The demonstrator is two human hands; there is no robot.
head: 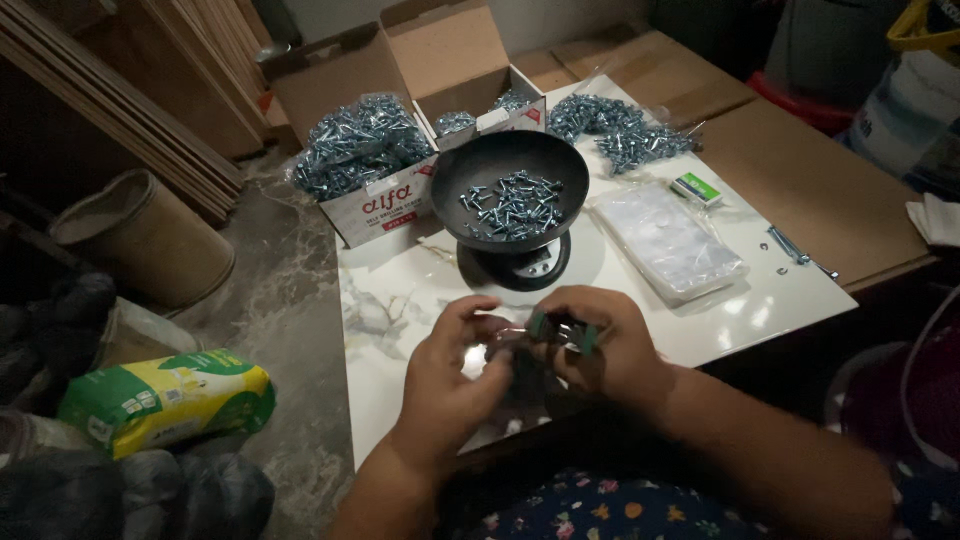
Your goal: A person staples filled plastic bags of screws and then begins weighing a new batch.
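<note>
Head view: my left hand [455, 375] and right hand [600, 345] meet over the near edge of the white marble-patterned table [400, 300]. Between them sits a small green stapler [562, 331], gripped in my right fingers, which are curled closed around it. My left fingers [470, 315] are bent in a pinch on a small clear bag [505, 345] at the stapler's mouth; its contents are too dim to tell. Just beyond my hands stands a scale with a black bowl [510, 180] holding loose screws [515, 205]. Two open cardboard boxes [375, 170] of screws stand behind it. A stack of clear bags [665, 240] lies to the right.
</note>
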